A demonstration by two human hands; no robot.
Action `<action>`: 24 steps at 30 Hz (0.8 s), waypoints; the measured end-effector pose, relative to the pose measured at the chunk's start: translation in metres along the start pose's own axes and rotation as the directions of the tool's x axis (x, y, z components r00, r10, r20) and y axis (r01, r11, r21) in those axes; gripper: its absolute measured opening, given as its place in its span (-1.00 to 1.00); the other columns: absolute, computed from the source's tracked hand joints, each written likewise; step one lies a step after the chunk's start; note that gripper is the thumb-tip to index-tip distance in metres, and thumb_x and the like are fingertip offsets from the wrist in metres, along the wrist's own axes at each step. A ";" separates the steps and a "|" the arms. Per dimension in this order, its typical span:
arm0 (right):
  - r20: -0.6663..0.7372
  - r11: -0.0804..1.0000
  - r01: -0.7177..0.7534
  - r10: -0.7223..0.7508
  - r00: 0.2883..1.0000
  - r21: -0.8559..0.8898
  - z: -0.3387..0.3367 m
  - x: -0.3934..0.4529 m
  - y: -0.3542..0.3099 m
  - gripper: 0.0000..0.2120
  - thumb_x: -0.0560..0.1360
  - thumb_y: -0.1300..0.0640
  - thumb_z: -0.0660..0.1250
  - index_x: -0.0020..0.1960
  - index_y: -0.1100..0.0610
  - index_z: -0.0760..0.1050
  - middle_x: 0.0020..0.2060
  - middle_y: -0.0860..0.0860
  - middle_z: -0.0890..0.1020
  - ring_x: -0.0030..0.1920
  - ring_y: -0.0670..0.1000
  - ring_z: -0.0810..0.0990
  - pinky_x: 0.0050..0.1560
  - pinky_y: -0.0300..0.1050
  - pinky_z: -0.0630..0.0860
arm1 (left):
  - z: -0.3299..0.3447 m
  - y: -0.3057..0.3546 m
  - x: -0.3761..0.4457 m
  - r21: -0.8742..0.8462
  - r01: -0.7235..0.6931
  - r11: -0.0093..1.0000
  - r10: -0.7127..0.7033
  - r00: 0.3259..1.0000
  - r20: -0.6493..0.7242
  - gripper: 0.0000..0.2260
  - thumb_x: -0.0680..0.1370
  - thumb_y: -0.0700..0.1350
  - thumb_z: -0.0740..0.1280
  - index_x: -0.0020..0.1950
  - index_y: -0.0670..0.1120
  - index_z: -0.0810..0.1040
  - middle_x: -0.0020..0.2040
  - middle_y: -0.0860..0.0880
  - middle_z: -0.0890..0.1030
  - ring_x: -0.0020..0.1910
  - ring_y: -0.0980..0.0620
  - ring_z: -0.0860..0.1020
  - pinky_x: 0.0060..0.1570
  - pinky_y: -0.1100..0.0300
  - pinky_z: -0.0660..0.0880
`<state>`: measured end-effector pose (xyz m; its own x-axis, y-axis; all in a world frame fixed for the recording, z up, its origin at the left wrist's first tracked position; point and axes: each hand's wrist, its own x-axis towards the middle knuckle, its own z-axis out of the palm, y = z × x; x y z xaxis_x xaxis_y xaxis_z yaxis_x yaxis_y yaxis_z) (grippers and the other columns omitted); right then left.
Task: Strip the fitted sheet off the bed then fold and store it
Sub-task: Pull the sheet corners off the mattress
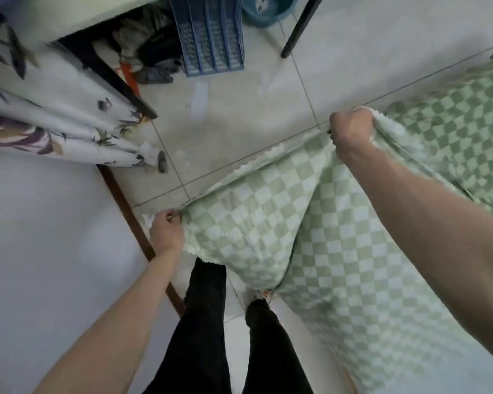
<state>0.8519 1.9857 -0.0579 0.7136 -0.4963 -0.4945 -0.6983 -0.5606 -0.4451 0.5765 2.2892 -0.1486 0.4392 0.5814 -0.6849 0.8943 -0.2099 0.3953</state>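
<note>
Fitted sheet (268, 223) gripped by left hand (165, 228), right hand (350, 129); hides feet.

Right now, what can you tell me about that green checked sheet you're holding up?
The sheet is soft-looking cloth in a pale green and white check, with a fluffy white fringed edge. It is off the bed, stretched by its top edge between the left hand and the right hand, both gripping it. The middle sags in a deep fold before the legs; the rest drapes away to the right.
</note>
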 end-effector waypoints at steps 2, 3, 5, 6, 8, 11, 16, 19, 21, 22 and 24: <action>-0.006 0.999 0.020 -0.020 1.000 -0.039 0.026 0.025 -0.020 -0.93 0.49 0.22 0.26 -0.16 0.15 0.49 -0.17 0.11 0.60 -0.25 0.06 0.60 -0.23 -0.11 0.51 | 0.001 0.010 0.041 0.042 0.000 0.999 -0.001 1.000 0.006 -0.74 0.66 -0.07 0.21 0.19 -0.14 0.63 0.12 -0.11 0.66 0.07 -0.11 0.59 0.02 0.09 0.50; 0.029 0.996 0.033 -0.031 0.999 -0.082 0.041 0.036 -0.029 -0.92 0.50 0.25 0.26 -0.13 0.18 0.52 -0.18 0.12 0.63 -0.25 0.04 0.64 -0.25 -0.10 0.54 | 0.004 0.014 0.061 0.077 -0.002 0.997 0.001 1.000 0.016 -0.73 0.66 -0.06 0.20 0.15 -0.17 0.63 0.10 -0.14 0.66 0.06 -0.15 0.60 0.04 0.04 0.53; 0.103 0.995 0.028 -0.018 0.995 -0.097 0.074 0.058 -0.035 -0.90 0.53 0.21 0.26 -0.15 0.12 0.50 -0.20 0.08 0.61 -0.32 -0.07 0.63 -0.25 -0.13 0.59 | 0.016 0.022 0.096 0.176 -0.006 0.984 -0.009 0.997 0.080 -0.71 0.67 -0.04 0.20 0.09 -0.21 0.62 0.08 -0.20 0.66 0.05 -0.20 0.60 0.09 -0.03 0.55; 0.133 0.997 0.011 -0.001 0.991 -0.075 0.090 0.067 -0.034 -0.92 0.54 0.18 0.26 -0.14 0.11 0.48 -0.22 0.06 0.60 -0.36 -0.08 0.61 -0.29 -0.15 0.59 | 0.024 0.026 0.112 0.227 -0.007 0.974 -0.020 0.993 0.120 -0.71 0.66 -0.06 0.20 0.10 -0.22 0.63 0.08 -0.22 0.66 0.06 -0.21 0.61 0.11 -0.05 0.55; 0.145 0.996 -0.080 0.085 0.986 -0.036 0.123 0.082 -0.022 -0.93 0.54 0.23 0.26 -0.10 0.17 0.51 -0.29 0.09 0.61 -0.45 -0.03 0.60 -0.41 -0.15 0.59 | 0.038 0.030 0.139 0.317 -0.016 0.948 -0.048 0.980 0.193 -0.73 0.65 -0.12 0.19 0.13 -0.21 0.63 0.09 -0.22 0.66 0.07 -0.23 0.61 0.12 -0.07 0.56; 0.204 0.966 -0.248 0.230 0.952 0.070 0.165 0.091 0.006 -0.94 0.54 0.32 0.28 -0.11 0.27 0.47 -0.22 0.23 0.65 -0.52 0.02 0.63 -0.44 -0.08 0.60 | 0.055 0.028 0.169 0.429 -0.060 0.901 -0.071 0.957 0.281 -0.73 0.65 -0.19 0.16 0.20 -0.24 0.60 0.14 -0.26 0.63 0.12 -0.26 0.59 0.14 -0.09 0.53; 0.340 0.970 -0.220 0.242 0.909 -0.102 0.188 0.080 0.060 -0.19 0.52 0.01 0.40 0.64 0.09 0.06 0.40 0.10 0.45 0.28 0.14 0.53 0.06 -0.01 0.58 | 0.065 0.023 0.192 0.555 -0.095 0.826 -0.149 0.914 0.378 -0.67 0.62 -0.27 0.15 0.35 -0.22 0.54 0.24 -0.25 0.60 0.19 -0.26 0.58 0.22 -0.09 0.55; 0.391 0.960 -0.123 0.216 0.895 -0.250 0.174 0.046 0.089 -0.34 0.55 -0.02 0.34 0.58 0.09 0.24 0.41 0.12 0.50 0.37 0.19 0.50 0.36 0.06 0.46 | 0.055 0.028 0.181 0.575 -0.088 0.813 -0.167 0.912 0.376 -0.57 0.62 -0.23 0.16 0.51 -0.12 0.40 0.38 -0.18 0.52 0.29 -0.22 0.53 0.29 -0.05 0.50; 0.421 0.944 -0.160 0.275 0.864 -0.288 0.153 0.006 0.104 -0.44 0.57 -0.03 0.29 0.54 0.06 0.34 0.37 0.08 0.54 0.31 0.15 0.54 0.32 0.00 0.48 | 0.040 0.041 0.165 0.567 -0.067 0.821 -0.171 0.919 0.356 -0.56 0.62 -0.19 0.17 0.52 -0.07 0.38 0.40 -0.15 0.52 0.32 -0.19 0.52 0.29 0.02 0.48; 0.445 0.937 -0.193 0.311 0.840 -0.291 0.140 -0.018 0.109 -0.47 0.58 -0.01 0.28 0.52 0.06 0.37 0.37 0.08 0.54 0.30 0.14 0.55 0.32 -0.01 0.48 | 0.031 0.052 0.154 0.558 -0.066 0.827 -0.178 0.911 0.372 -0.59 0.61 -0.18 0.19 0.47 -0.08 0.44 0.36 -0.14 0.55 0.30 -0.19 0.53 0.27 0.04 0.48; 0.502 0.924 -0.231 0.362 0.786 -0.304 0.111 -0.067 0.116 -0.55 0.59 0.02 0.27 0.45 0.08 0.47 0.31 0.10 0.58 0.25 0.14 0.57 0.30 -0.02 0.49 | 0.014 0.079 0.124 0.504 -0.085 0.859 -0.188 0.865 0.465 -0.73 0.59 -0.19 0.21 0.21 -0.12 0.62 0.11 -0.15 0.64 0.17 -0.19 0.60 0.15 0.00 0.56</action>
<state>0.7168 2.0275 -0.1594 0.2794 -0.2601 -0.9243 -0.7933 -0.6048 -0.0696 0.7031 2.3339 -0.2111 0.2524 0.1772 -0.9513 0.7746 -0.6262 0.0889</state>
